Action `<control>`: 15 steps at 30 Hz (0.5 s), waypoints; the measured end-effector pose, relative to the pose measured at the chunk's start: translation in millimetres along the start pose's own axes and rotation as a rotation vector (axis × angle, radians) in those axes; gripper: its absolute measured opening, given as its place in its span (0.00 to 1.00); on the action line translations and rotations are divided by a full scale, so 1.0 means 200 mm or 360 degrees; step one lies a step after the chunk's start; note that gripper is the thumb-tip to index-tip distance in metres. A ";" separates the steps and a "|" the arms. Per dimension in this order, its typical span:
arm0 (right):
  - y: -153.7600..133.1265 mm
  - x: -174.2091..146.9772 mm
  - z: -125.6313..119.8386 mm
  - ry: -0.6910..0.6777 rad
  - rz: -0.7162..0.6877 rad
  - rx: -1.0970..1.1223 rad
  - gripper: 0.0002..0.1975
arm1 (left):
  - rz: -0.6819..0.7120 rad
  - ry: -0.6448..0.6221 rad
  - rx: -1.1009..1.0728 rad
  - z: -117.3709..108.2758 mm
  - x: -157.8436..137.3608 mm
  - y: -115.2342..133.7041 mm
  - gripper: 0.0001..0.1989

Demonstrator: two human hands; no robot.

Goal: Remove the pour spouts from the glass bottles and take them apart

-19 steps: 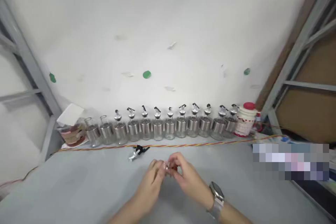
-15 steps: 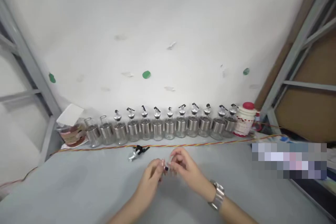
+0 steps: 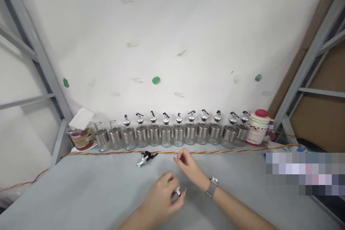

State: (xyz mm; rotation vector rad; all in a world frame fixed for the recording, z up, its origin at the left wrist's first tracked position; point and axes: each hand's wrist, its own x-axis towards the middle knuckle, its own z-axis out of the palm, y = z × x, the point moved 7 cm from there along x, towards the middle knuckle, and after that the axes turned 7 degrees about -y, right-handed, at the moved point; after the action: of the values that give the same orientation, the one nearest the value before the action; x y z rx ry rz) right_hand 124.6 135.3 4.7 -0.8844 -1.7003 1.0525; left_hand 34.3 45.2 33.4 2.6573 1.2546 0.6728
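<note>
My left hand is closed around a small silver pour spout with a dark tip, low over the grey table. Much of the spout is hidden by the fingers. Farther forward and to the right, my right hand has its fingers curled into a pinch; what is in it, if anything, I cannot make out. A metal watch is on that wrist. On the table to the left lies another silver spout with black parts beside it.
Along the wall stand several glass bottles with steel bands and spouts; two bottles at the left have bare necks. A twisted cord runs before them. A jar stands left, a red-lidded container right.
My hands have moved apart. The left has come nearer with the spout, which now shows more between its fingers, while the right is pinched farther forward. The view has shifted slightly.
</note>
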 end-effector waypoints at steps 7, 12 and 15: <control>0.04 0.23 0.30 -0.0117 -0.0051 -0.0392 0.13 | 0.0620 0.0741 0.0338 -0.17 -0.12 0.14 0.29; 0.04 0.27 0.42 -0.0147 -0.0020 -0.0572 0.10 | 0.0627 0.0703 0.0350 -0.14 -0.11 0.14 0.40; 0.06 0.27 0.44 -0.0188 -0.0029 -0.0603 0.02 | 0.0592 0.0611 0.0285 -0.12 -0.09 0.13 0.40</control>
State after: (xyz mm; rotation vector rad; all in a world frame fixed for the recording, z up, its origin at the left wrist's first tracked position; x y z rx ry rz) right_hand 24.6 164.9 -6.4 -1.0570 -2.0443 0.7940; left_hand 32.5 12.2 56.3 3.0497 0.9285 1.2255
